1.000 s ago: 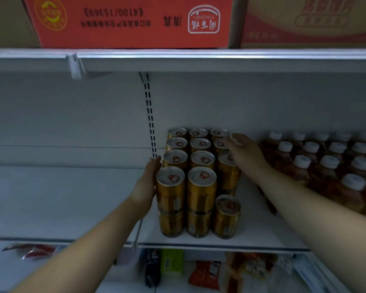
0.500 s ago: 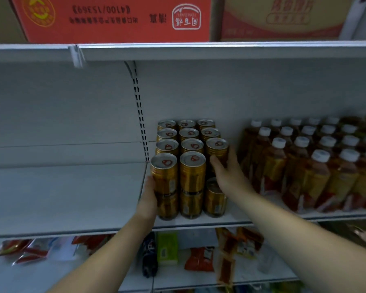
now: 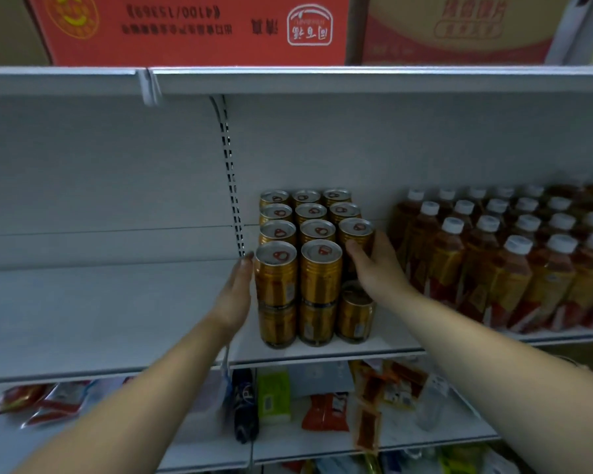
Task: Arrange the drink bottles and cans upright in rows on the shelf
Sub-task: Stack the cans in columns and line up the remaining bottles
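White shelf [image 3: 117, 302] holds stacked gold cans [image 3: 320, 275]; left hand [image 3: 237, 292] flat against them, right hand [image 3: 377, 271] grips one.

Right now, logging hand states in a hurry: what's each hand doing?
Left hand: open, flat against the front-left top can.
Right hand: gripping the right-column top can.

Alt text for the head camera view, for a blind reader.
A person's left hand presses flat against a two-high stack of gold cans on a white shelf while right hand grips an upper can on its right side. Rows of capped bottles stand to the right.
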Motion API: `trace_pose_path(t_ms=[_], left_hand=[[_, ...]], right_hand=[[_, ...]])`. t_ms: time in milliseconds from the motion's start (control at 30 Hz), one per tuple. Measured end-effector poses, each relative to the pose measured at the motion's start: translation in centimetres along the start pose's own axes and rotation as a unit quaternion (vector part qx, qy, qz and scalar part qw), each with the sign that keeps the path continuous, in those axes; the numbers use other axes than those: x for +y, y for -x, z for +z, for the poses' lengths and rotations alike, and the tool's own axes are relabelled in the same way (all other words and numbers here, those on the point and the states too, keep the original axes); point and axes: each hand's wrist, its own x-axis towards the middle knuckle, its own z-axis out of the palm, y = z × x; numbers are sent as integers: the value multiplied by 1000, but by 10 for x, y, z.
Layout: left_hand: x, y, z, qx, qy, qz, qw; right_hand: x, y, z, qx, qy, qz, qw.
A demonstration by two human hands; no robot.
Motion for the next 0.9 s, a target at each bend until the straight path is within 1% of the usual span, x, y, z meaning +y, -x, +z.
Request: trace_pose_path(t_ms=[100,133,200,267,300,367,400,433,467,533,600,667,767,800,833,900], left_hand=[[36,-17,-16,11,-104,51,993],[47,-23,-18,-4,-144,66,987],[65,-31,-16,-71,-226,89,967],[77,-36,-10,-147,-320,106,930],[80,-37,-7,-172,-371,107,906],[87,-39,-3,-174,-468,87,862],[93,-40,-1,-166,-499,70,848],[101,-41,3,-167,-501,55,847],[110,-40,9,-171,-481,47,859],[130,-40,34,-154,-446,47,880],[144,-43,71,-134,-453,74,878],[152,-50,116,-136,-462,97,871],[156,-60,185,-137,-489,108,855],[155,-63,206,-134,-482,117,858],[154,-65,224,-136,-460,126,868],[148,-71,253,-146,-390,131,900]], right_hand=[[-15,-16,-18,-16,131,-4,991],[-20,-21,-24,-23,172,-1,985],[-31,-27,-34,-49,229,-23,972],[-40,-30,-43,-89,263,-61,959],[-42,-32,-47,-106,283,-76,950],[-44,-39,-59,-124,337,-104,928],[-43,-44,-67,-127,371,-110,913],[-41,-50,-78,-127,398,-110,902],[-38,-58,-90,-126,412,-109,896],[-30,-73,-120,-130,427,-103,889],[-18,-88,-157,-130,427,-95,890],[-2,-100,-195,-127,415,-79,897],[25,-113,-247,-126,409,-47,903],[34,-117,-262,-125,408,-43,903],[42,-120,-274,-126,408,-43,903],[56,-125,-293,-138,412,-48,899]])
